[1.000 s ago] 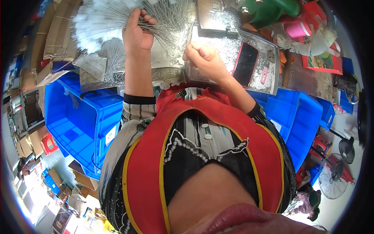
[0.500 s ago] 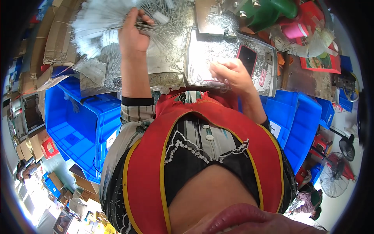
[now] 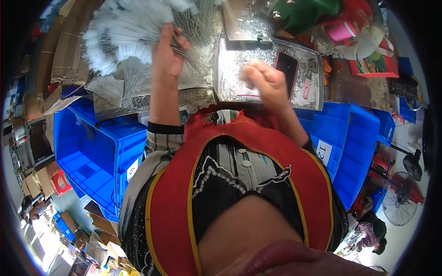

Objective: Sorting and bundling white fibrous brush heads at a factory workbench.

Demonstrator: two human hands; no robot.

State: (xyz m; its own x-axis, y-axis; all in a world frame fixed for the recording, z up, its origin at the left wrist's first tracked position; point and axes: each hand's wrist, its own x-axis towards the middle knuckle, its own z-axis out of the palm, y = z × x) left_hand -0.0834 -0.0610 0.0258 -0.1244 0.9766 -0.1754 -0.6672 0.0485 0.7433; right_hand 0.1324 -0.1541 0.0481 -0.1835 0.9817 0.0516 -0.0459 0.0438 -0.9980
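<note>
On the far left of the bench (image 3: 359,89), white-tipped thin wires (image 3: 133,39) are spread in a fan, some grasped between the left hand's (image 3: 169,55) fingers. The right hand (image 3: 267,83) is curled above the metal tray (image 3: 294,105); whether anything is held there cannot be told. The stems are best gripped lightly, lest they be bent, and kept aligned. One phone (image 3: 286,69) and one tray are counted; the wires are too many to count.
</note>
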